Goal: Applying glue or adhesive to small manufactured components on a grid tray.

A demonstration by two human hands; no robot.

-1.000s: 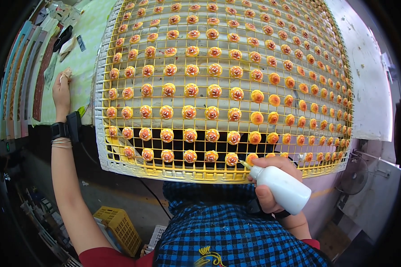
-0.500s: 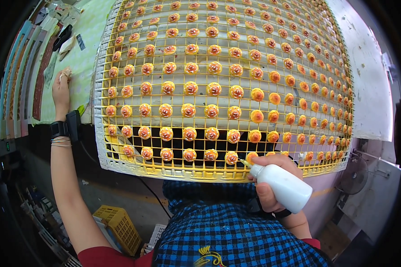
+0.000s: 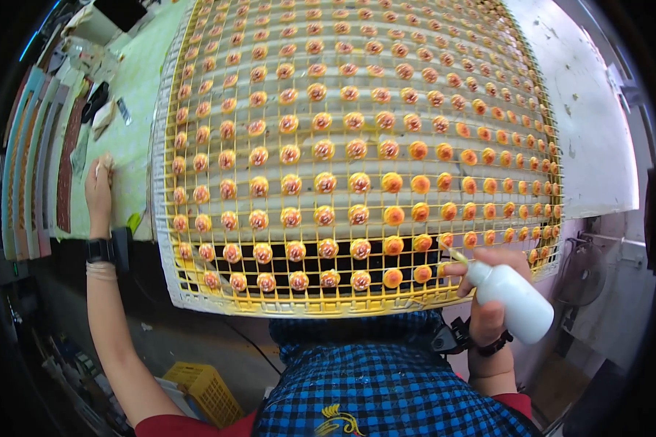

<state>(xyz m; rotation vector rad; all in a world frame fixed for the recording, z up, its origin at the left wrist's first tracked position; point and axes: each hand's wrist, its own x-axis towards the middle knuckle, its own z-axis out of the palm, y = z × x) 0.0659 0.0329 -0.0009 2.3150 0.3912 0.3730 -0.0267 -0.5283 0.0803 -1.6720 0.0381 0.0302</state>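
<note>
Head view: nearest the body, the right hand (image 3: 488, 291) has its fingers clenched around a white squeeze bottle (image 3: 509, 300), its long axis slanting up and left so the nozzle points at the orange-and-yellow discs (image 3: 393, 278) on the yellow wire rack's (image 3: 284, 300) near edge. Farther left, the left hand (image 3: 98, 191) rests with fingers curled on the green worktop (image 3: 135, 138), well apart from the bottle.

The pale green table (image 3: 135, 116) carries a yellow wire rack (image 3: 342, 298). Small orange pieces (image 3: 324, 182) lie on the rack, beyond both hands.
</note>
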